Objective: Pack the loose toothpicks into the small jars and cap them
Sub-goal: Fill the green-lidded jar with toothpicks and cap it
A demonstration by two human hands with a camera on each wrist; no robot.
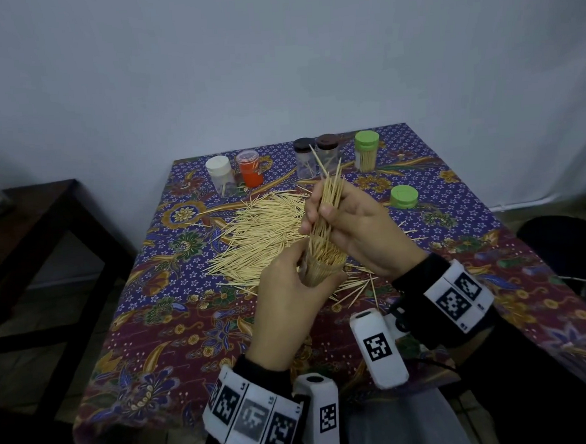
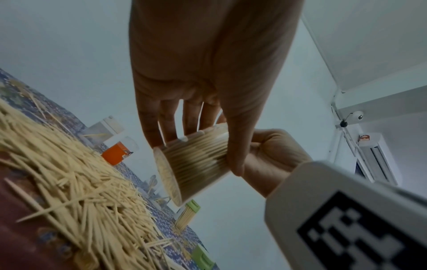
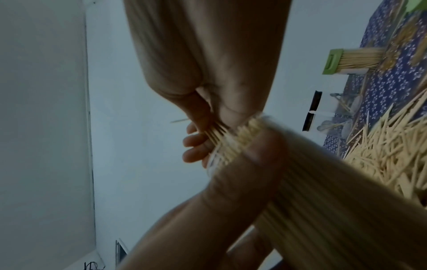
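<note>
Step in hand: feeding a bundle of toothpicks into an open clear jar; judged mid-fill, this jar not yet capped.
Key relation: the bundle stands directly above the jar mouth, its long axis running on from the jar's own, both tilted up and away from the person. The lower ends are already inside the mouth; the upper ends splay out past the fingers. The coming move looks like a push along that axis, down into the jar.
Left hand: fingers and thumb curled round the jar wall, holding it off the table, nearer the person.
Right hand: fingers and thumb pinched round the middle of the bundle, above and beyond the left hand.
Jar, appearance: small transparent cylinder, packed tight with pale upright sticks; the left wrist view shows them dense against the wall and base.
Loose toothpicks: large flat heap on the patterned tablecloth, just left of and behind the hands, lying in mixed directions.
Loose cap: green lid on the cloth, right of the hands, nearer the right hand.
Other jars: a row at the far edge, among them a full green-capped jar.
Risk, as a judgement: stray sticks may jam at the rim.
</note>
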